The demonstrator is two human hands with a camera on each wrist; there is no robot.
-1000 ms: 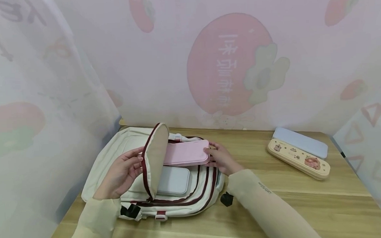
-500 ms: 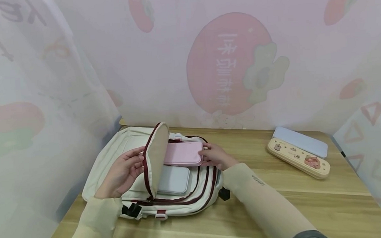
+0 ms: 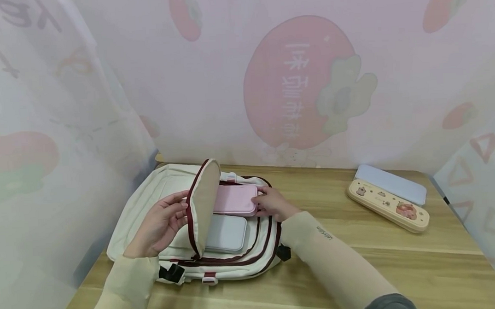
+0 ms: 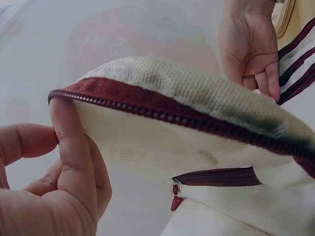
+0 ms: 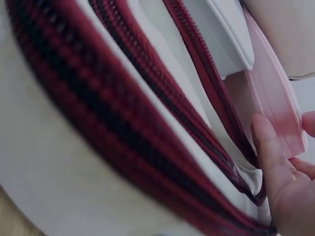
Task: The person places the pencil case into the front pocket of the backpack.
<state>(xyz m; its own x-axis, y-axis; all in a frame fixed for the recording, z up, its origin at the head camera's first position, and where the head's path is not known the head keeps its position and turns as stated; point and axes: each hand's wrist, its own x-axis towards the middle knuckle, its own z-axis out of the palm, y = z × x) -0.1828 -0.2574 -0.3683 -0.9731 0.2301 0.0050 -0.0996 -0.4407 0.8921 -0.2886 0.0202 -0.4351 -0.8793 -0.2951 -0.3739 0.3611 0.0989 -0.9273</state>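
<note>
A cream backpack (image 3: 149,195) with dark red zippers lies flat on the wooden table, its front pocket unzipped. My left hand (image 3: 161,225) pinches the edge of the raised pocket flap (image 3: 204,207); in the left wrist view the thumb and fingers meet at the flap's zipper edge (image 4: 147,113). A pink pencil case (image 3: 234,199) lies partly inside the pocket, its left end hidden behind the flap. My right hand (image 3: 274,204) grips its right end, thumb on top and fingers beneath, as the right wrist view also shows. Beside it in the pocket lies a pale grey-white case (image 3: 226,234), partly covered by the flap.
At the right of the table (image 3: 360,269) lie a cream pencil case (image 3: 388,206) with cartoon bears and, behind it, a light blue case (image 3: 391,184). A strawberry-print curtain (image 3: 302,83) hangs at the back and along both sides.
My right hand has moved left, sliding the pink pencil case further behind the flap into the pocket. My left hand keeps holding the flap in about the same place.
</note>
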